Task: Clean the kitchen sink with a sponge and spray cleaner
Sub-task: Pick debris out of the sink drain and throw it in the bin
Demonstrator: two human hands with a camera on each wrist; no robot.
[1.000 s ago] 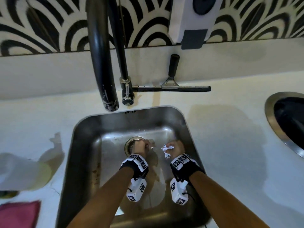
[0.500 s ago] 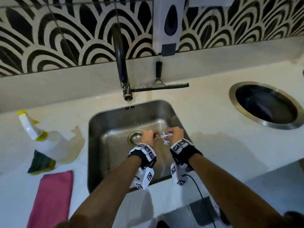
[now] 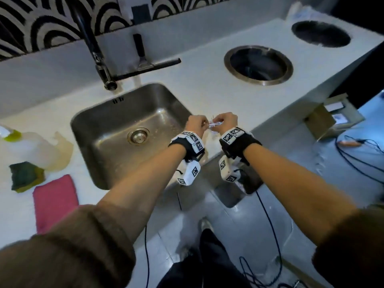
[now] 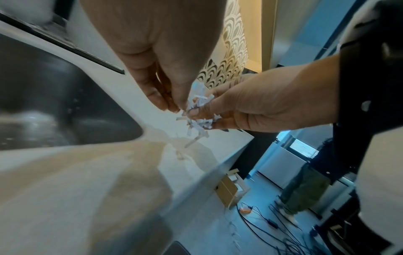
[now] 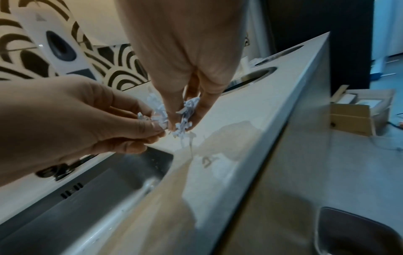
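Both sets of fingertips pinched one clump of white paper shreds [image 4: 199, 110]: the left hand [image 3: 195, 123] at nine o'clock of it, the right hand [image 3: 226, 121] at three. The clump hung above the white counter [image 3: 207, 96], just off the sink [image 3: 108, 129] rim's three o'clock side. The sponge [image 3: 25, 176] and spray bottle [image 3: 22, 146] lay well apart, past the sink's nine o'clock.

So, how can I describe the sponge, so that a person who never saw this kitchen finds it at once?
Start at the steel sink set in the white counter and look to its left. There, in front of the clear spray bottle and just behind the pink cloth, lies the sponge. It is the only dark green thing there, with a yellow underside.
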